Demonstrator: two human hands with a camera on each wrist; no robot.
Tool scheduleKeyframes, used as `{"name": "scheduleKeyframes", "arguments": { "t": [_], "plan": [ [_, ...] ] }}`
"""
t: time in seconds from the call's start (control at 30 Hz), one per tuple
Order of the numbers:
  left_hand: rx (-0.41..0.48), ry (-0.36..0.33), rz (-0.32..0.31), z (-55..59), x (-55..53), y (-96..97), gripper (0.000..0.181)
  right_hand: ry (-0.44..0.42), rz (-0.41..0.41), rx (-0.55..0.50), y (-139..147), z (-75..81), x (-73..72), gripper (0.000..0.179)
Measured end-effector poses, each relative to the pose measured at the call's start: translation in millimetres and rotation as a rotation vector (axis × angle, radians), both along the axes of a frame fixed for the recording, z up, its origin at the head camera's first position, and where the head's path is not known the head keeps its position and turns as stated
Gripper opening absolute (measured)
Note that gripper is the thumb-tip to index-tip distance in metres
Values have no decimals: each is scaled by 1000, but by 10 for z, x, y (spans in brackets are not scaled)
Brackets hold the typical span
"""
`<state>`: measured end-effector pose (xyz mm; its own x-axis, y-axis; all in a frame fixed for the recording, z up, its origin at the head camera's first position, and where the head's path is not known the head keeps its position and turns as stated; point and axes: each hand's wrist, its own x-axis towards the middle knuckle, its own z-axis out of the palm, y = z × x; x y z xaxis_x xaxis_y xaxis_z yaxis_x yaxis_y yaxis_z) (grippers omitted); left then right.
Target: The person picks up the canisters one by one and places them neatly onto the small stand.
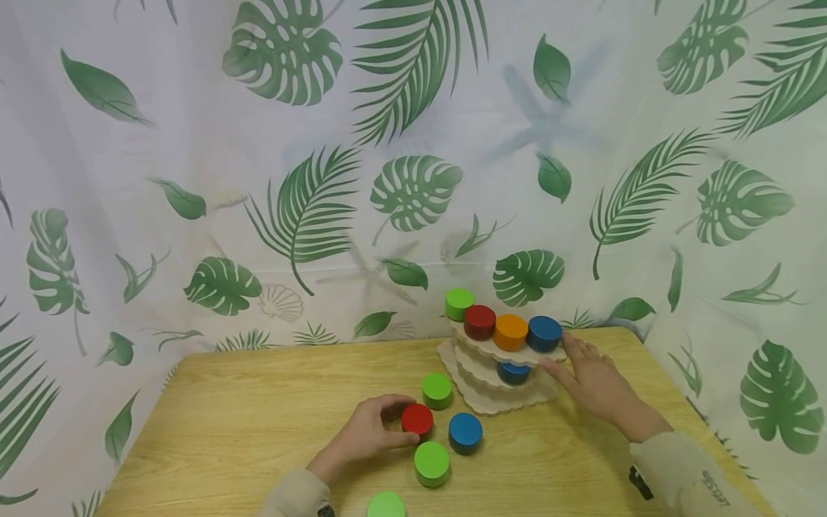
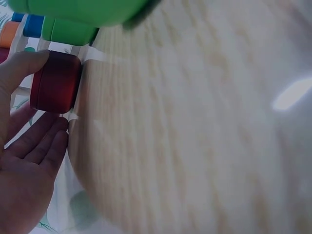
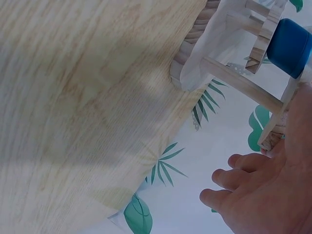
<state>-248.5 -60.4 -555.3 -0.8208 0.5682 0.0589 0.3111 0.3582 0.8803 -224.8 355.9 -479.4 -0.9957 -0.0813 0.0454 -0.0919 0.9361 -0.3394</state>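
My left hand (image 1: 371, 431) holds a red round tin (image 1: 417, 421) between thumb and fingers, low over the wooden table. In the left wrist view the thumb lies along one side of this red tin (image 2: 56, 83). With its thumb and index finger, my right hand (image 1: 597, 380) grips the right corner of the top tier of a wooden three-tier stand (image 1: 494, 398). Its other fingers stick out loosely in the right wrist view. That top tier carries a green tin (image 1: 459, 304), a dark red tin (image 1: 480, 322), an orange tin (image 1: 511, 332) and a blue tin (image 1: 545, 334).
Another blue tin (image 1: 513, 372) sits on the middle tier. Around my left hand stand a green tin (image 1: 437, 391), a blue tin (image 1: 465, 434) and a second green tin (image 1: 431, 464). One more green tin (image 1: 386, 505) is at the bottom edge. A leaf-patterned curtain (image 1: 413, 194) hangs behind the table.
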Motion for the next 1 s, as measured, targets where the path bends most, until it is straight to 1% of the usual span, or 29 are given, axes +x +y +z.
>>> {"name": "scheduleKeyframes", "arguments": {
  "t": [0.2,0.43,0.63,1.0],
  "plan": [
    [1,1,5,-6,9,-6,59,7,3,3,-3,-6,1,91],
    [-15,15,-1,-3,0,-18,67,10,7,5,-16,13,9,90],
    [-17,22,-7,-8,0,-19,62,15,12,6,-13,7,15,89],
    [-27,28,6,-41,-4,-25,59,19,17,1,-5,0,5,89]
  ]
}}
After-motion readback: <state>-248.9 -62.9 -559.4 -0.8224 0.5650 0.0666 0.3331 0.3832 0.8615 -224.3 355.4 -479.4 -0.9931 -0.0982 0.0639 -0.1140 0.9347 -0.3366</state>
